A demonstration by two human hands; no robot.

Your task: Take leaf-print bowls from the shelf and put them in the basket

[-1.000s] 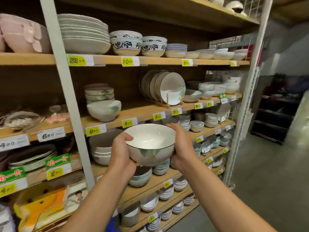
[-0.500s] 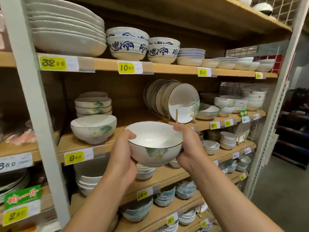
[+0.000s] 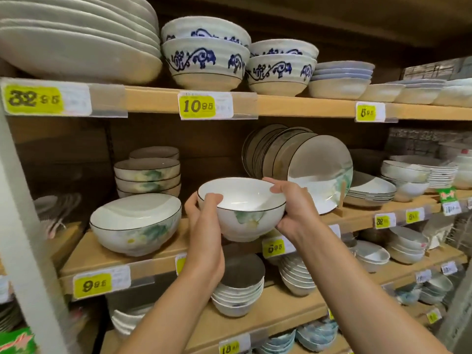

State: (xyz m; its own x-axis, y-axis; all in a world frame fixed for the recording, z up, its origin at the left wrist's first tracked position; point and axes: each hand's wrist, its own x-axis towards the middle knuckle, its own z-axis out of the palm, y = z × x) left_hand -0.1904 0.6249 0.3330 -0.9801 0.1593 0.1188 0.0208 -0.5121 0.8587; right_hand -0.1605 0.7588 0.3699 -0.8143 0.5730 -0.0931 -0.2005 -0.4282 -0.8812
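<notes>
Both hands hold one leaf-print bowl point(image 3: 246, 218) between them, in the air in front of the wooden shelf point(image 3: 84, 256); the left hand point(image 3: 204, 233) is curled close round its left side, with the thumb hooked over the rim; the right hand point(image 3: 296, 208) cups its right side, with the fingers bent over the far rim and the palm against the wall. This bowl is round and deep, of smooth glossy white ceramic, with a thin dark line along the rim and a soft green and yellow leaf mark on the outside; it stands upright, on a small foot. To the left of this bowl, a larger bowl point(image 3: 138, 226) of the same glaze and print sits on the shelf board; behind that one, further left of the held bowl, is a stack of shallower leaf-print bowls point(image 3: 148, 175). To the right of the held bowl, dark-rimmed plates point(image 3: 319, 172) stand on edge in a row. Above the held bowl sit ribbed bowls with blue scroll painting point(image 3: 204, 60); below it and to the left a yellow price tag point(image 3: 93, 284) is fixed on the shelf edge.
</notes>
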